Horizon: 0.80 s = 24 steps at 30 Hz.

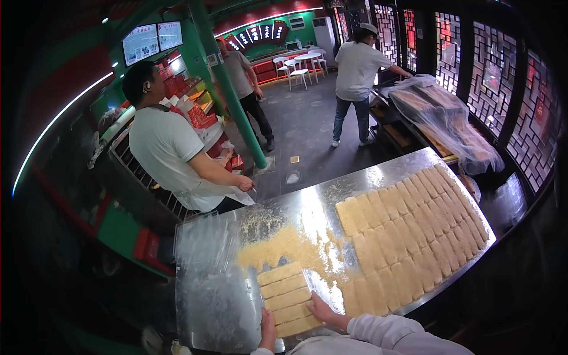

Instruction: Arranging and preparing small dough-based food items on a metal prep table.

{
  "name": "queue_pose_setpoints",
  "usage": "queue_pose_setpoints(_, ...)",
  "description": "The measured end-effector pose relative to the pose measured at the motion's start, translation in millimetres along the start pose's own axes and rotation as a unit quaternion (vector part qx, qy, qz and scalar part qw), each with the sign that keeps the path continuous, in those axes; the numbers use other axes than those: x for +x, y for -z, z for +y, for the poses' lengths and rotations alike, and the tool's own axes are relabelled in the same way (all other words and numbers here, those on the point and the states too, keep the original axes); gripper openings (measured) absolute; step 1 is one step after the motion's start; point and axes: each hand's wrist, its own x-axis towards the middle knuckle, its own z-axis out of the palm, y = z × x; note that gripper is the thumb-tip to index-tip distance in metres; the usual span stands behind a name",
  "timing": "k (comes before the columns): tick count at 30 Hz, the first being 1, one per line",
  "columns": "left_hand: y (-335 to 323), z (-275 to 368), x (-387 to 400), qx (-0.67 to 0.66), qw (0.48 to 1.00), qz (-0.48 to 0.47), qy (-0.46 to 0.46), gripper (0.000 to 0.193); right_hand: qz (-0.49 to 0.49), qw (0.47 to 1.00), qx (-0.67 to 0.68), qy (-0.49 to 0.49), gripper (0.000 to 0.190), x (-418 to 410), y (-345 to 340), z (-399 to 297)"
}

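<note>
Several pale dough strips, laid side by side in a small block, lie near the front edge of a metal worktable. My left hand is against the block's left end, its fingers along the side. Against the right end is my right hand, fingers bent at the edge. Between them the two hands hold the block from opposite sides. Whether anything lies under the strips is hidden. To the right, a large field of similar crumb-coated dough strips covers the table in three rows.
Yellow crumbs are scattered beyond the block. A person in an apron stands across the table at left. Another person reaches over plastic-covered trays at far right. A third person stands behind a green pillar.
</note>
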Motion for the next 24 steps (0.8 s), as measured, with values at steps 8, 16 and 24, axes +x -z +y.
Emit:
queue_pose_setpoints(8,-31.7,10.7,-29.9,0.508,0.852,0.077,-0.099,0.078,0.0,0.906,-0.359,0.225,0.078,2.8,12.0,-72.1)
queue_pose_setpoints(16,20.3,47.5,20.1,0.349,0.91,0.125,-0.187,0.053,-0.058,0.851,-0.472,0.223,0.074,7.2,11.9,-62.1)
queue_pose_setpoints(24,147.7,185.4,175.3,0.026,0.967,0.19,-0.168,0.012,0.071,0.898,-0.406,0.154,0.059,-15.6,28.9,-64.1)
